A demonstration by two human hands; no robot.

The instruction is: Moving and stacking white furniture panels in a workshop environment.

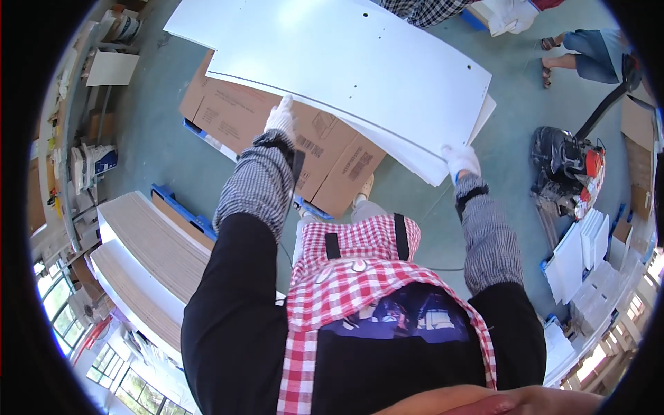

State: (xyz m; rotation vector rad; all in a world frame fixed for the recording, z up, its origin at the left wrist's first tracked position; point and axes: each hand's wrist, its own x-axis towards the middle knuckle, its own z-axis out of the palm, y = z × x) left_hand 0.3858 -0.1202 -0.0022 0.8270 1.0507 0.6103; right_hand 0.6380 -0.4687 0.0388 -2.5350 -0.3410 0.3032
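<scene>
Holding a large white panel (pixel 360 69) at its near long edge, both gloved hands are seen raised over the floor. The left hand (pixel 281 119) is closed on the near edge toward the panel's left part; the right hand (pixel 460 160) is clamped on the near right corner, where further white sheets (pixel 422 162) show beneath the top one. The panel lies ahead of and above both grips, long axis running left to right, slightly tilted down toward the right. Neither hand is clearly nearer; both touch the edge. Cardboard boxes (pixel 277 131) on a blue pallet (pixel 197 221) are seen under the panel. A stack of boards (pixel 145 256) sits at lower left, a pallet jack (pixel 570 166) at right. Another person's gloved hand (pixel 515 15) is near the far right edge of the panel; contact cannot be told.
</scene>
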